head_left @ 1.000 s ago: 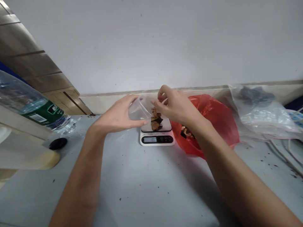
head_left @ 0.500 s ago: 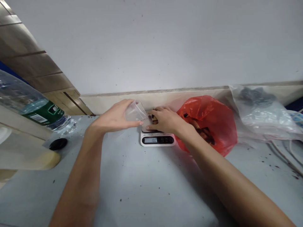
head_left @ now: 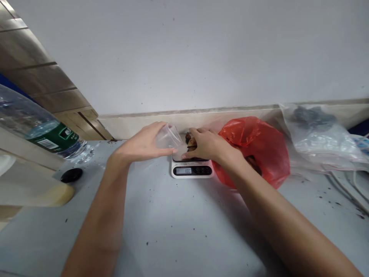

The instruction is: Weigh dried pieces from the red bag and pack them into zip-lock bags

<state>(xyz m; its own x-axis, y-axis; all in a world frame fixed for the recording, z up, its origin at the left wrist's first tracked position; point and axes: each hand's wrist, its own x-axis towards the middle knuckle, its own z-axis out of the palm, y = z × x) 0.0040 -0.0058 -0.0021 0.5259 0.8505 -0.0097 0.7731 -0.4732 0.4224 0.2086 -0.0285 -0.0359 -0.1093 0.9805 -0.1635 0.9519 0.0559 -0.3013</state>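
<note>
My left hand (head_left: 147, 144) is closed around a clear plastic cup (head_left: 167, 137). The cup is tilted, its mouth facing right over the left side of a small white digital scale (head_left: 193, 176). The scale's display seems to read 10.0. On the scale's platform lie brown dried pieces (head_left: 191, 144), and my right hand (head_left: 209, 144) is curled around them from the right, thumb towards me. Its palm hides part of the pieces. Just right of the scale sits an open red plastic bag (head_left: 271, 150) with more brown pieces inside, partly behind my right forearm.
A large water bottle (head_left: 49, 132) with a green label leans in at the left, near a black cap (head_left: 71, 175) and a translucent container (head_left: 31, 186). Clear plastic bags (head_left: 323, 138) and cables (head_left: 344, 188) lie at the right. A white wall (head_left: 184, 57) closes off the back.
Both hands have shifted slightly to the right, the cup with the left one. More of the brown pieces shows beside my right thumb. The scale stays put.
</note>
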